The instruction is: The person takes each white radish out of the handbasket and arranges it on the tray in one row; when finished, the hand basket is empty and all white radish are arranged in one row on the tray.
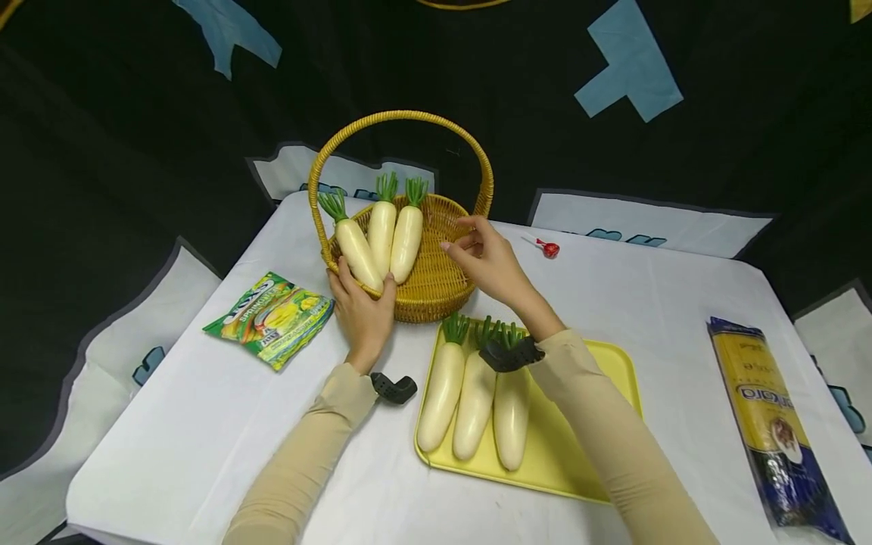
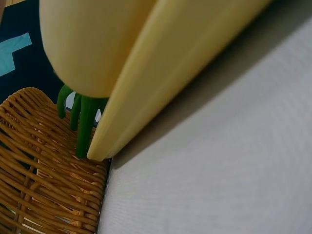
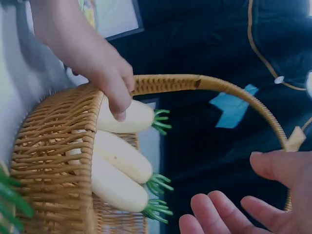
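A wicker basket (image 1: 436,295) with a tall arched handle holds three white radishes with green tops: a left one (image 1: 357,253), a middle one (image 1: 381,235) and a right one (image 1: 407,242). My left hand (image 1: 364,318) grips the basket's near-left rim, thumb toward the radishes. Over the basket's right side hovers my right hand (image 1: 493,261), fingers loosely bent and holding nothing. Three more radishes (image 1: 474,409) lie side by side on a yellow tray (image 1: 565,462), beneath my right forearm. In the left wrist view, the tray edge (image 2: 161,83) and a radish (image 2: 92,44) fill the top.
Left of the basket lies a green and yellow packet (image 1: 272,318). A red lollipop (image 1: 549,249) rests right of the basket. Near the table's right edge is a long yellow and blue packet (image 1: 777,424). A dark curtain (image 1: 504,83) hangs behind the white-covered table (image 1: 681,318).
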`<control>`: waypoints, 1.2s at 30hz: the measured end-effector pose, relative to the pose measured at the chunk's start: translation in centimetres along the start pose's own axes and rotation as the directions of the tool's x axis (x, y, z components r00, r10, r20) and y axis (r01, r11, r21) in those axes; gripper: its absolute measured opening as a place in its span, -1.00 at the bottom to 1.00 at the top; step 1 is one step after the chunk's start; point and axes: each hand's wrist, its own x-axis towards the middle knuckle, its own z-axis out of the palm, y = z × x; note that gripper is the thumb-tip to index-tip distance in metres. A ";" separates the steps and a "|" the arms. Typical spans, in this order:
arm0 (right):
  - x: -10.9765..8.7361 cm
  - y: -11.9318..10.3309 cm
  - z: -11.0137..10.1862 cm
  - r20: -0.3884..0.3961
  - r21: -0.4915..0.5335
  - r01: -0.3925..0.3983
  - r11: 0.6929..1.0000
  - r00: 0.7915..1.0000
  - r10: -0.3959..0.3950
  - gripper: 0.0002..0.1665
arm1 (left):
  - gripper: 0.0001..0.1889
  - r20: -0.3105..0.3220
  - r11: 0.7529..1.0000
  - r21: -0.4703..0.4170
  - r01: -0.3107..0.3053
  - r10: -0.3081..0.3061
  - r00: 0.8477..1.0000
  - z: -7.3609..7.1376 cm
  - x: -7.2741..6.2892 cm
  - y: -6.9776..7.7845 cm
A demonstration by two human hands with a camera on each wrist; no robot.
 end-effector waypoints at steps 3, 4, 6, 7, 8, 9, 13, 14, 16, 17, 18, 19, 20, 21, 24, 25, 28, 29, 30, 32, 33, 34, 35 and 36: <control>1.7 -0.5 1.0 0.032 0.016 -0.017 1.000 0.999 0.016 -0.44 | -0.11 0.007 1.000 0.006 0.001 -0.001 1.000 -0.1 0.0 0.1; 2.2 -0.7 1.3 0.045 0.023 -0.025 0.999 0.999 0.024 -0.45 | -0.11 0.010 1.000 0.006 0.002 -0.002 1.000 -0.1 0.0 0.1; 3.1 -1.0 2.1 0.072 0.034 -0.039 0.999 0.997 0.037 -0.45 | -0.11 0.015 1.000 0.009 0.005 -0.005 1.000 -0.2 0.0 0.2; 3.4 -1.2 2.5 0.085 0.035 -0.038 0.999 0.996 0.035 -0.44 | -0.10 0.016 1.000 0.011 0.007 -0.007 1.000 -0.2 0.0 0.2; 3.8 -1.4 2.9 0.099 0.035 -0.037 0.999 0.995 0.033 -0.43 | -0.10 0.016 1.000 0.015 0.009 -0.009 1.000 -0.2 0.1 0.2; 4.1 -1.5 3.3 0.116 0.038 -0.039 0.999 0.993 0.034 -0.42 | -0.10 0.015 1.000 0.018 0.008 -0.009 1.000 -0.3 0.1 0.2; 5.3 -2.1 4.8 0.171 0.024 -0.046 0.999 0.984 0.042 -0.36 | -0.11 0.017 0.999 0.034 0.007 -0.007 1.000 -0.3 0.2 0.2; 5.6 -2.2 5.2 0.181 0.022 -0.055 0.998 0.982 0.050 -0.34 | -0.12 0.019 0.999 0.036 0.008 -0.009 1.000 -0.4 0.2 0.3; 6.1 -2.4 5.9 0.203 0.014 -0.071 0.997 0.977 0.067 -0.31 | -0.12 0.023 0.999 0.036 0.012 -0.013 1.000 -0.4 0.2 0.2; 6.4 -2.5 6.3 0.212 0.008 -0.077 0.997 0.975 0.074 -0.30 | -0.12 0.026 0.999 0.037 0.015 -0.016 1.000 -0.5 0.3 0.2; 6.7 -2.6 6.6 0.222 0.002 -0.082 0.997 0.972 0.080 -0.29 | -0.12 0.027 0.999 0.038 0.019 -0.020 0.999 -0.5 0.3 0.2; 6.9 -2.7 7.0 0.231 -0.002 -0.084 0.996 0.969 0.083 -0.28 | -0.12 0.029 0.999 0.038 0.021 -0.022 0.999 -0.5 0.3 0.1; 7.1 -2.7 7.3 0.242 -0.015 -0.088 0.996 0.966 0.089 -0.27 | -0.12 0.031 0.999 0.038 0.022 -0.024 0.999 -0.5 0.3 0.1; 7.3 -2.7 7.7 0.255 -0.023 -0.089 0.996 0.963 0.092 -0.26 | -0.12 0.032 0.999 0.039 0.023 -0.024 0.999 -0.5 0.3 0.0; 7.8 -2.6 8.6 0.288 -0.070 -0.094 0.993 0.951 0.111 -0.21 | -0.11 0.031 0.999 0.041 0.017 -0.019 0.999 -0.4 0.2 0.0; 7.9 -2.5 8.9 0.297 -0.079 -0.091 0.993 0.948 0.111 -0.19 | -0.11 0.033 0.999 0.042 0.016 -0.018 0.999 -0.4 0.2 0.0; 8.1 -2.0 9.6 0.320 -0.109 -0.069 0.992 0.942 0.101 -0.10 | -0.10 0.033 0.999 0.045 0.018 -0.019 0.999 -0.3 0.2 0.0; 8.1 -1.8 9.9 0.322 -0.114 -0.061 0.992 0.942 0.095 -0.07 | -0.10 0.036 0.999 0.047 0.019 -0.021 0.999 -0.3 0.2 0.0; 8.2 -1.5 10.1 0.323 -0.117 -0.052 0.992 0.942 0.087 -0.05 | -0.09 0.038 0.999 0.046 0.020 -0.022 0.999 -0.3 0.2 0.0; 8.1 -1.1 10.5 0.324 -0.129 -0.039 0.991 0.943 0.079 -0.03 | -0.09 0.037 0.999 0.048 0.018 -0.020 0.999 -0.3 0.2 0.0; 8.1 -0.9 10.7 0.324 -0.138 -0.041 0.990 0.942 0.084 -0.03 | -0.09 0.038 0.999 0.050 0.016 -0.018 0.999 -0.3 0.2 0.0; 8.1 -0.8 10.8 0.318 -0.146 -0.040 0.988 0.944 0.085 -0.03 | -0.09 0.037 0.999 0.052 0.013 -0.015 0.999 -0.4 0.2 0.0; 8.1 -0.7 10.9 0.313 -0.152 -0.041 0.988 0.946 0.087 -0.04 | -0.10 0.037 0.998 0.056 0.009 -0.012 0.999 -0.4 0.2 0.0; 8.1 -0.6 11.1 0.309 -0.161 -0.039 0.986 0.947 0.088 -0.04 | -0.10 0.037 0.998 0.058 0.007 -0.009 0.999 -0.4 0.2 0.0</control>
